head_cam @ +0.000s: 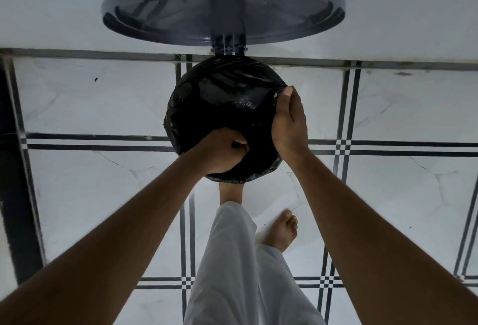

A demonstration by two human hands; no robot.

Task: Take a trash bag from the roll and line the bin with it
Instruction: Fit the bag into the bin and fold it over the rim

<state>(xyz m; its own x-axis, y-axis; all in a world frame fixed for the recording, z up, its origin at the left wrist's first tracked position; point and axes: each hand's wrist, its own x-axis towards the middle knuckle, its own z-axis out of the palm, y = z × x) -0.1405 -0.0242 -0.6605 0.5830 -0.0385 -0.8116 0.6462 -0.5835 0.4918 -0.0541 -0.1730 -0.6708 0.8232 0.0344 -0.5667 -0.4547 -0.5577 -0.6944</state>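
Note:
A black trash bag point(222, 107) covers the round mouth of the bin, seen from straight above; the bin's body is hidden under the plastic. The bin's grey lid point(284, 14) stands flipped up at the back on its hinge point(229, 49). My left hand point(225, 154) grips the bag's edge at the near side of the rim, fingers curled into the plastic. My right hand point(289, 122) lies along the right side of the rim, and its thumb and fingers pinch the bag's edge there. No roll of bags is in view.
The bin stands on a white tiled floor point(90, 102) with black grid lines, close to a white wall point(51, 1). My bare feet point(283, 231) and white trousers point(232, 273) are just below the bin. A dark strip point(15, 169) runs along the left edge.

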